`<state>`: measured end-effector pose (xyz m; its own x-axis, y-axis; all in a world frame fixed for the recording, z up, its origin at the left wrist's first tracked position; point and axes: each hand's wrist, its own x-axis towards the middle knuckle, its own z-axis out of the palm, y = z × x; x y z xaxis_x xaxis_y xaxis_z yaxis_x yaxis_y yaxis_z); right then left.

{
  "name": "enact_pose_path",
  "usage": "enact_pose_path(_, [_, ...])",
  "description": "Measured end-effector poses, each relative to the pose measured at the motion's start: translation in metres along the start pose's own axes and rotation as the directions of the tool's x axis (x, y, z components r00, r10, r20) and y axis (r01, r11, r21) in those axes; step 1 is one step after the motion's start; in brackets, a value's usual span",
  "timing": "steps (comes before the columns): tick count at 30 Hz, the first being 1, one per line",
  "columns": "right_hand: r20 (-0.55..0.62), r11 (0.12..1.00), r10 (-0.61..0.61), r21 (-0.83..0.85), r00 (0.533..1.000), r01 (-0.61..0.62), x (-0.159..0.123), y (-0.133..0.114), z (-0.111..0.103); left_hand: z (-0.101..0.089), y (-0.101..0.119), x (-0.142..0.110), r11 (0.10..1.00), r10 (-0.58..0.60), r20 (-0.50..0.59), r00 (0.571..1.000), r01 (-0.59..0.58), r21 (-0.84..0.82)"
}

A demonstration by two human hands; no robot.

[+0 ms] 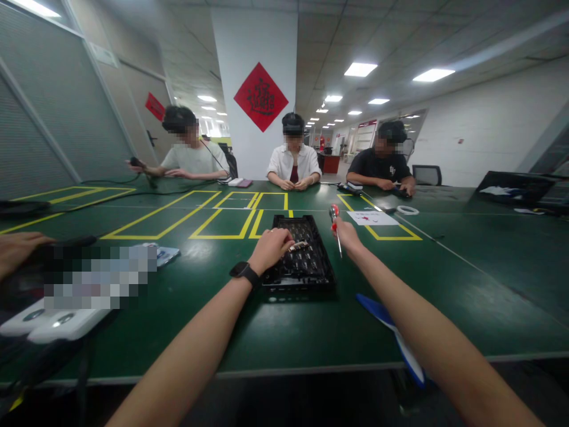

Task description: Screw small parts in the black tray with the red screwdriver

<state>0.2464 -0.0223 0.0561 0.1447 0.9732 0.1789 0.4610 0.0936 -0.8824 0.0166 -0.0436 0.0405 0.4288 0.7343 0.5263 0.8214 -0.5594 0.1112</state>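
My left hand (272, 248), with a black watch on its wrist, reaches over a black plastic tray-like casing (329, 274). Its fingers are curled together around a small pale piece (299, 245), whose exact kind I cannot make out. Rows of small shiny metal parts (306, 259) line the inside of the casing. To the right of the casing, my right hand (347, 235) is closed on a screwdriver (334, 217) with a red handle. Its thin metal shaft points downward, above the table and apart from the casing.
A flat blue-and-white object (386, 314) lies partly under my right forearm. White devices (66, 323) with cables stand at left, near another person's hand (22, 249). A paper sheet (372, 218) and a white ring (408, 210) lie at right. Three people sit across the green table (178, 338).
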Motion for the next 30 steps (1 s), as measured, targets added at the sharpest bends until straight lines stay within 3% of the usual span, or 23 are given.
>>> enact_pose_path(3, [-0.021, 0.951, 0.043, -0.305, 0.999, -0.047, -0.001, 0.022, -0.012, 0.016, -0.013, -0.001, 0.999, -0.033, 0.079, 0.996, 0.036, -0.036])
enact_pose_path(7, [0.026, 0.835, 0.073, -0.549, 0.997, -0.047, -0.006, 0.033, -0.007, 0.026, -0.021, 0.004, 0.995, -0.074, 0.169, 0.983, 0.085, -0.061])
enact_pose_path(14, [0.081, 0.702, 0.079, -0.712, 0.994, 0.002, -0.018, 0.028, 0.001, 0.026, -0.020, 0.011, 0.990, -0.091, 0.214, 0.973, 0.112, -0.086])
enact_pose_path(17, [0.039, 0.644, -0.043, -0.763, 0.998, 0.057, -0.025, 0.023, 0.003, 0.024, -0.020, 0.008, 0.991, -0.061, 0.190, 0.980, 0.083, -0.110])
enact_pose_path(20, [0.055, 0.666, -0.296, -0.704, 0.954, 0.247, -0.030, 0.016, 0.008, 0.022, -0.019, 0.005, 0.988, -0.038, 0.154, 0.987, 0.060, -0.145])
enact_pose_path(23, [0.178, 0.750, -0.435, -0.471, 0.883, 0.464, -0.033, 0.012, 0.017, 0.017, -0.016, 0.004, 0.978, -0.007, 0.103, 0.995, 0.028, -0.207])
enact_pose_path(26, [0.286, 0.825, -0.438, -0.248, 0.852, 0.508, -0.035, 0.012, 0.024, 0.012, -0.010, 0.002, 0.958, 0.064, 0.088, 0.994, -0.036, -0.284])
enact_pose_path(30, [0.344, 0.878, -0.396, -0.128, 0.851, 0.460, -0.035, 0.013, 0.025, 0.006, -0.007, 0.001, 0.945, 0.112, 0.092, 0.989, -0.077, -0.319])
